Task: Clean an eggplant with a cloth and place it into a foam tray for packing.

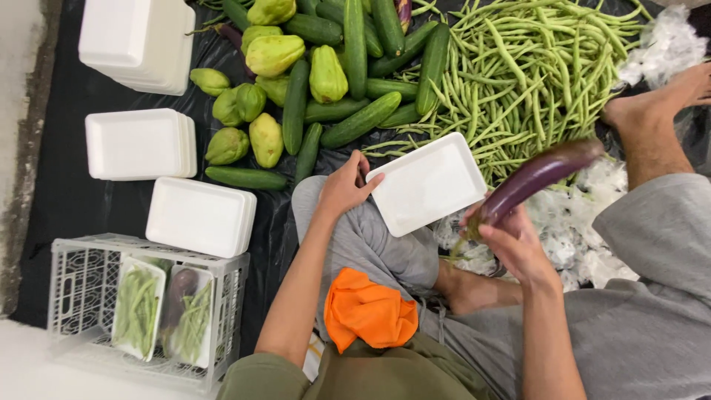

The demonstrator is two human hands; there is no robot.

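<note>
Underneath everything, a black plastic sheet (67, 200) covers the floor, and the biggest thing on it is a heap of green beans (533, 74) at the top right, just beside a pile of cucumbers (355, 52) and pale green chayotes (274, 55). Left of those stand three stacks of white foam trays (137, 144), and below them a white plastic crate (81, 289) holds two packed trays (beans in one, an eggplant and beans in the other). Crumpled plastic wrap (585, 222) lies by the person's grey-trousered knees, and an orange cloth (368, 311) rests on the lap. Smaller still, the left hand (344, 185) grips one empty white foam tray (428, 185) by its left edge, fingers curled over the rim, holding it above the knee. The right hand (515, 241) is closed around the stem end of a long purple eggplant (537, 178), which slants up and to the right, just beside the tray's right corner.
</note>
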